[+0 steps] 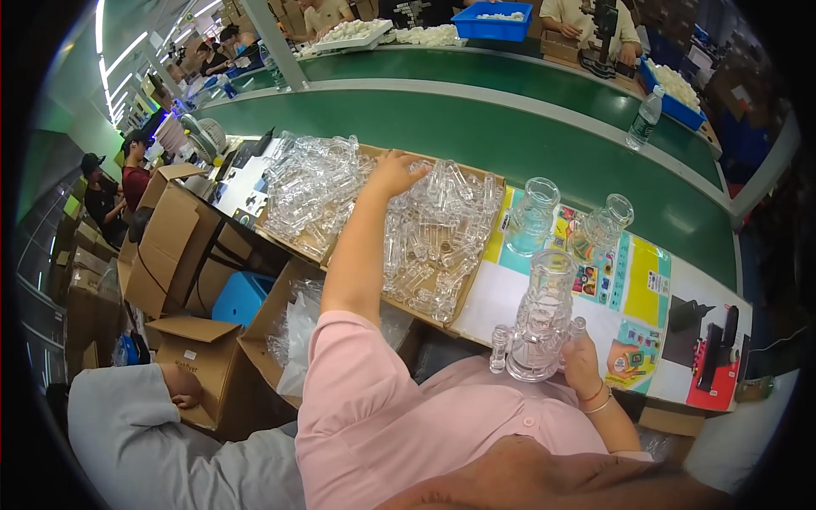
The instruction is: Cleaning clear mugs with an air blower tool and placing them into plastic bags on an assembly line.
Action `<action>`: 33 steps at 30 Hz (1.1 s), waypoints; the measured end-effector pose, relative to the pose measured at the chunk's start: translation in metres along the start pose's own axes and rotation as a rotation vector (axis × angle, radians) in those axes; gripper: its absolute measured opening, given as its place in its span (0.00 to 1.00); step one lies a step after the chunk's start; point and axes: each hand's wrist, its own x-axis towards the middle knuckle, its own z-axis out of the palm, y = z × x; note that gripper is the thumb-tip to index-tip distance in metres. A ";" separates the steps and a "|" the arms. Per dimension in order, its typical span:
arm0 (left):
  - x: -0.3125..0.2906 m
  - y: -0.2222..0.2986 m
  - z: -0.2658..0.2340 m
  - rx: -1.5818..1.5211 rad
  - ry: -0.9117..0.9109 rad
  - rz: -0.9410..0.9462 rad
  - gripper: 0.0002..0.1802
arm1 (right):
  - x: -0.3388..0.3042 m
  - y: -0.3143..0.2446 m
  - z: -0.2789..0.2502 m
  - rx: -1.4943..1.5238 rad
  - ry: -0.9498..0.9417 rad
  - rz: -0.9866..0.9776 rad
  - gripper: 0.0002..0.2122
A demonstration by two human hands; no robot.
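My left hand [393,173] reaches over a shallow cardboard tray [497,225] heaped with small clear glass tube pieces [450,200]. Its fingers are stretched out at the far side of the tray, among the glass, and seem to hold nothing. Close to my body, my right hand [583,367] is closed on a clear glass vessel [544,314] with a flared base, a wide neck and short side tubes. The vessel is upright; the glass hides part of my fingers. Two similar glass vessels, one upright [534,217] and one tilted [602,228], are on the printed sheets beyond.
A green conveyor [408,119] with a metal rail runs behind the table. A plastic bottle [646,119] stands on it. At right lies a black and red tool [714,357]. Open cartons [170,246] and a person in grey clothing [170,442] are at left. Others work across the belt.
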 end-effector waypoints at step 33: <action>-0.166 0.096 -0.072 -1.435 0.138 0.264 0.28 | 0.036 -0.001 0.027 0.182 -0.002 -0.005 0.25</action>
